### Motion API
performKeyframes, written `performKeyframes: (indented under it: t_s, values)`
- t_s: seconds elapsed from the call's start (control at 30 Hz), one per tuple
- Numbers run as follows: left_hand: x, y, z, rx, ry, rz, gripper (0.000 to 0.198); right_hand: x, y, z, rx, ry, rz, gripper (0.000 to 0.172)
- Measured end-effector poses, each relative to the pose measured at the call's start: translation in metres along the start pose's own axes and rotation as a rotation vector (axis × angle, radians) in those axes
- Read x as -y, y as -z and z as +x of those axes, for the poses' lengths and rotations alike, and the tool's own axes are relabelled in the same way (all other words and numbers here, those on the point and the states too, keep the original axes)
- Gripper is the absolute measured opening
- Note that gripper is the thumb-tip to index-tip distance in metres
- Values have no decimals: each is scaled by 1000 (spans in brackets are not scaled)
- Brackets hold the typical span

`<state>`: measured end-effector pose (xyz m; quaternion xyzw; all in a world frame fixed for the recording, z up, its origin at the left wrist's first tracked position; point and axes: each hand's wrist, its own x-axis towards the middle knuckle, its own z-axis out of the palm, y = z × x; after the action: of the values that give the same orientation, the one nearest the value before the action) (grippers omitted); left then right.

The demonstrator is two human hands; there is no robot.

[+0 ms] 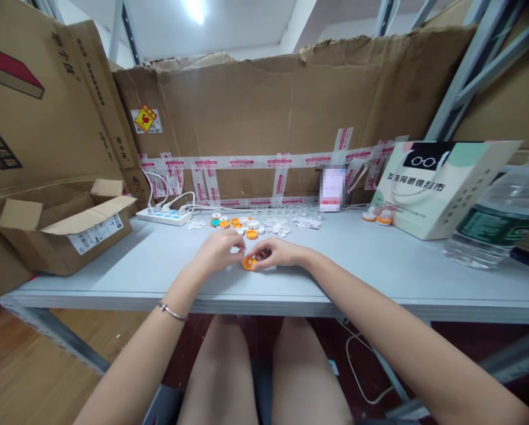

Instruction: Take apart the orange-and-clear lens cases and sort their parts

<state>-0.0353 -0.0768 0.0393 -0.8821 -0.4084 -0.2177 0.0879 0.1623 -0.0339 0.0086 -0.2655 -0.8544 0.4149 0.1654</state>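
On the table in front of me lies a round orange cap (248, 264) with a raised rim. The thumb and fingers of my right hand (277, 252) grip its right side and edge. My left hand (222, 249) hovers just left of and above the cap, its fingers bent together in a pinch; whether something small sits between them I cannot make out. Just behind my hands lies another orange cap (251, 234). Beyond it is a loose group of orange, white and teal caps (215, 223), with piles of small white pieces (277, 226) to the right.
Clear plastic pieces (286, 209) line the back. A power strip (165, 216) and an open carton (61, 230) stand left. To the right are small orange-and-white containers (384, 216), a paper bag (424, 200) and a large water bottle (490, 218). Cardboard (247, 112) walls the back.
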Motion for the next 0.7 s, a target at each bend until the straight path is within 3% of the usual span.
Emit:
performKeyframes:
  t_s: [0.1,0.27,0.43,0.7]
  values:
    - [24,19,-8,-28,131,116,8,2,0,-1,-7,-30,-24,45]
    - [52,26,-24,170,206,427,14,5,0,-1,-4,-44,-32,47]
    - [56,17,-28,247,144,493,17,7,0,-2,3,-34,-21,47]
    - [61,9,-22,271,102,504,21,4,1,-2,5,-41,-14,44]
